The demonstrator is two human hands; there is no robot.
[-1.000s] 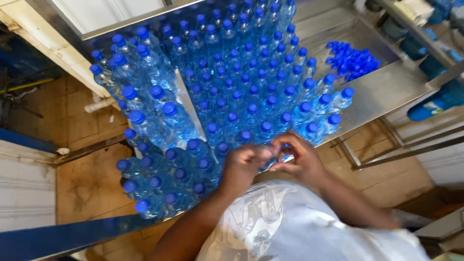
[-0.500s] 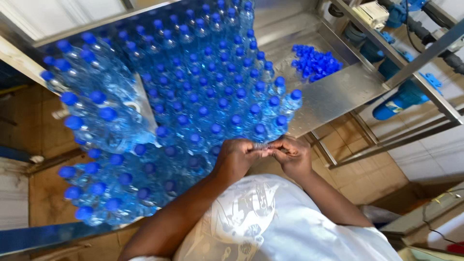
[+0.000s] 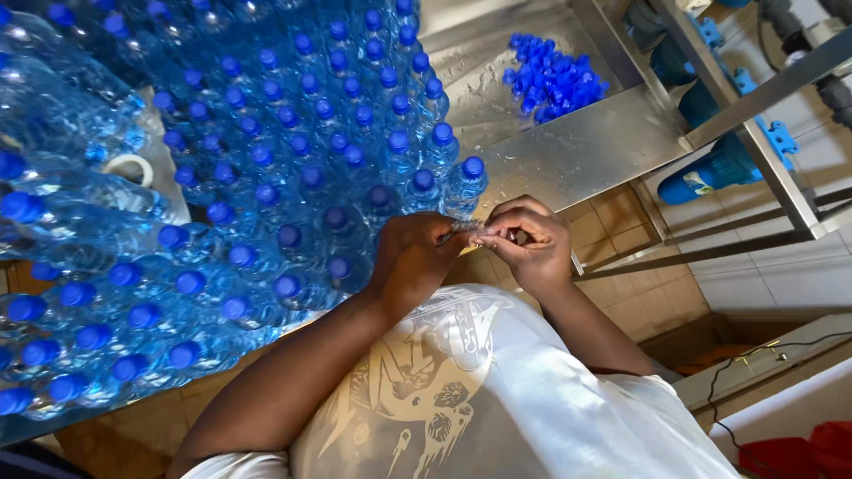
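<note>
Clear plastic piece [image 3: 469, 229], small and crinkled, was pinched between both hands just past the 6 o'clock edge of the surface; its long axis ran from 9 to 3 o'clock, though which end led could not be told. Largest in view, a steel surface [image 3: 586, 151] carried a dense field of capped water bottles [image 3: 293, 168], clear with blue lids, filling everything from 9 to 12 o'clock. No label detail could be made out on them. At 1 o'clock a loose heap of blue caps [image 3: 555, 84] lay on the wet metal. Blue filter housings [image 3: 723, 168] hung beyond the frame at 2 o'clock. The left hand [image 3: 413, 257] and right hand [image 3: 528, 244] were together, fingertips closed on the piece.
</note>
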